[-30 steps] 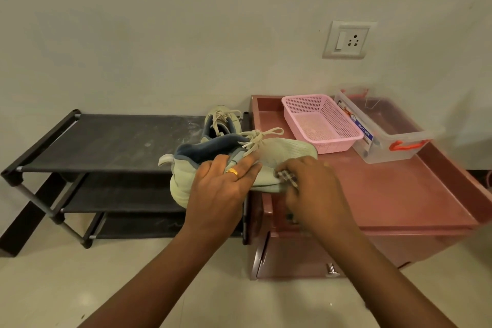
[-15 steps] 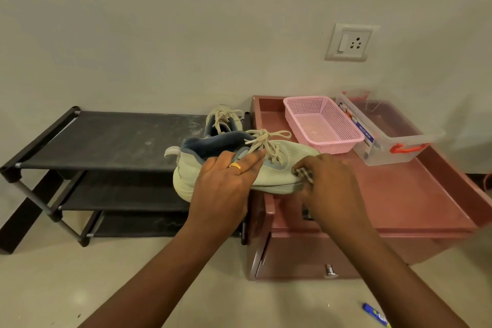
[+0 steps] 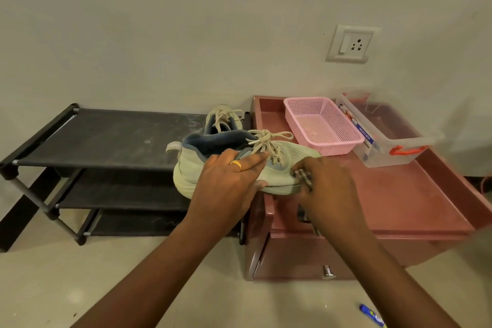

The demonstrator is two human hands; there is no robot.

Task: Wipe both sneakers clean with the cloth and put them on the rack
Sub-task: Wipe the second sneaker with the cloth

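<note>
A pale green sneaker (image 3: 298, 153) with a blue collar and cream laces hangs in the air between the black rack (image 3: 106, 138) and the pink cabinet. My left hand (image 3: 229, 181) holds it around its middle, thumb under the sole and fingers over the side. My right hand (image 3: 324, 184) grips a checked cloth (image 3: 302, 176) and presses it against the sneaker's near side by the toe. Most of the cloth is hidden under that hand. The second sneaker (image 3: 223, 118) stands on the rack's top shelf at its right end, behind the held one.
The pink cabinet top (image 3: 399, 194) carries a pink mesh basket (image 3: 322, 125) and a clear lidless box (image 3: 383, 141) with orange handles. A drawer knob (image 3: 328, 271) sticks out below. A blue pen-like object (image 3: 371, 319) lies on the floor. A wall socket (image 3: 351, 44) sits above.
The held sneaker has shifted slightly right and up with my left hand. My right hand with the cloth has slid along the sneaker's side toward the toe.
</note>
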